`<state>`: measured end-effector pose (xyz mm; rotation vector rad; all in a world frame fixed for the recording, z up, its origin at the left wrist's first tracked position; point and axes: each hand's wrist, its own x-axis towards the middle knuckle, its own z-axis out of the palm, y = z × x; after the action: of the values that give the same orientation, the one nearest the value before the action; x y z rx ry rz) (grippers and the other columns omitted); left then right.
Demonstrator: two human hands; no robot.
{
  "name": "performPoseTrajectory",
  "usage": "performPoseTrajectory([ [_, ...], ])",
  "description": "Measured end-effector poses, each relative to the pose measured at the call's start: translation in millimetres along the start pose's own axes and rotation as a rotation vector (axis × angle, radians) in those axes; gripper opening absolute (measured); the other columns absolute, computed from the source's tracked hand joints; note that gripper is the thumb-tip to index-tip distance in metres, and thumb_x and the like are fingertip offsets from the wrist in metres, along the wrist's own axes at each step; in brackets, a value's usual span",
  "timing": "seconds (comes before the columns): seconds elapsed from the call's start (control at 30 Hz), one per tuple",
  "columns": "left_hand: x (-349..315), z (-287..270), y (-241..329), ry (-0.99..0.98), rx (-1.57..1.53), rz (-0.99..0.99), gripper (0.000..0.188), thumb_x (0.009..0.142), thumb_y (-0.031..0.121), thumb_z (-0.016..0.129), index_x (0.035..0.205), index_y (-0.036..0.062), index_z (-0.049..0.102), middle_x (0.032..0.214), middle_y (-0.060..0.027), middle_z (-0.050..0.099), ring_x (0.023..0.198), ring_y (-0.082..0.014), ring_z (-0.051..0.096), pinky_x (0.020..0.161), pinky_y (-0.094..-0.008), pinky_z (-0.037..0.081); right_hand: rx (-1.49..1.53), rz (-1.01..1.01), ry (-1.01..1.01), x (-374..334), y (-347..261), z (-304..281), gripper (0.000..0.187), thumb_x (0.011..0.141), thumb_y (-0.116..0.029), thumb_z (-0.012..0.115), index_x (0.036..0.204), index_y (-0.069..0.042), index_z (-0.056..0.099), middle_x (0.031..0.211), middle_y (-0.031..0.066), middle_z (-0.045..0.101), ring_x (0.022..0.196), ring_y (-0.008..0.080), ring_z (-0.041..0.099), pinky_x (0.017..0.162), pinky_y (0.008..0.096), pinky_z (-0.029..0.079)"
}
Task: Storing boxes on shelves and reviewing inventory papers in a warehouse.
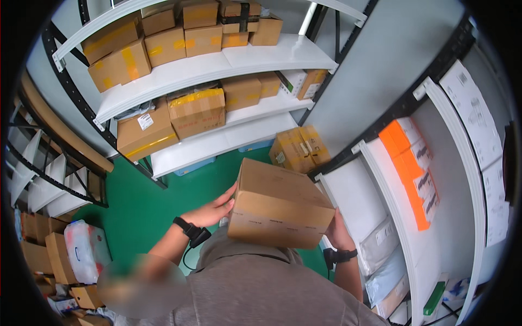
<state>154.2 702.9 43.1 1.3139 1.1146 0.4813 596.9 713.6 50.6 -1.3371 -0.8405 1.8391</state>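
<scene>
Nearest the camera, a grey-brown shirt (266, 288) covers the wearer's torso. Just in front of it, held above the green floor (163, 198), is a closed brown carton (280, 206); whether it touches the shirt cannot be told. The left hand (213, 211) has its fingers pressed along the carton's left end; the right hand (339, 233) is clamped on the opposite end, its fingertips largely hidden. Opposed grips presumably suit a carton too broad for one hand, and carrying it close to the body probably eases the load. Black wristbands (191, 231) encircle both wrists. Beyond, taped cartons (165, 46) stand side by side on a white shelf (217, 66), likely for compactness and access. To the right, orange-and-white boxes (411, 168) form a row, while a grey mailing bag (379, 247) lies flat, as its limp form would suggest. At lower left stands a translucent plastic bin (87, 252).
</scene>
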Motion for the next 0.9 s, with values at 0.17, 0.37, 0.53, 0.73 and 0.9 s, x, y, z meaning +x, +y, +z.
performPoseTrajectory([
  [0.17, 71, -104, 21, 0.206, 0.195, 0.154, 0.064, 0.111, 0.041, 0.041, 0.164, 0.0125, 0.021, 0.148, -0.0189, 0.042, 0.141, -0.0338, 0.039, 0.12, -0.0418, 0.029, 0.158, -0.12, -0.172, 108, -46, 36, 0.061, 0.099, -0.039, 0.05, 0.147, -0.002, 0.045, 0.147, 0.0133, 0.055, 0.134, 0.0249, 0.053, 0.111, 0.0406, 0.04],
  [0.37, 150, -174, 22, 0.343, 0.195, 0.192, 0.057, 0.11, 0.034, 0.047, 0.16, 0.0102, 0.034, 0.13, -0.016, 0.053, 0.128, -0.0289, 0.049, 0.113, -0.0374, 0.037, 0.174, -0.202, -0.13, 224, -75, 82, 0.076, 0.094, -0.046, 0.051, 0.154, -0.002, 0.037, 0.154, 0.0143, 0.048, 0.141, 0.0297, 0.046, 0.113, 0.0476, 0.04],
  [0.53, 219, -216, 9, 0.393, 0.023, 0.117, 0.055, 0.11, 0.032, 0.047, 0.156, 0.0046, 0.04, 0.138, -0.0168, 0.053, 0.131, -0.0275, 0.051, 0.113, -0.0368, 0.039, 0.228, -0.207, -0.186, 332, -100, 74, 0.065, 0.093, -0.032, 0.054, 0.149, -0.002, 0.04, 0.149, 0.0133, 0.051, 0.138, 0.0289, 0.048, 0.115, 0.0462, 0.038],
  [0.73, 320, -253, 30, 0.244, -0.451, 0.04, 0.072, 0.108, 0.029, 0.054, 0.164, 0.0035, 0.017, 0.163, -0.0146, 0.034, 0.15, -0.026, 0.032, 0.122, -0.039, 0.029, 0.2, -0.219, -0.225, 493, -130, 35, 0.068, 0.081, -0.023, 0.062, 0.144, -0.006, 0.045, 0.143, 0.0107, 0.053, 0.137, 0.0274, 0.048, 0.117, 0.0437, 0.035],
  [0.9, 403, -287, 31, 0.385, -0.181, 0.05, 0.087, 0.101, 0.017, 0.064, 0.165, 0.0088, 0.006, 0.165, -0.0118, 0.028, 0.151, -0.0254, 0.029, 0.123, -0.0415, 0.028, 0.293, -0.153, -0.254, 601, -178, 30, 0.069, 0.076, -0.015, 0.063, 0.142, -0.005, 0.047, 0.14, 0.0102, 0.053, 0.136, 0.0264, 0.049, 0.116, 0.0413, 0.037],
])
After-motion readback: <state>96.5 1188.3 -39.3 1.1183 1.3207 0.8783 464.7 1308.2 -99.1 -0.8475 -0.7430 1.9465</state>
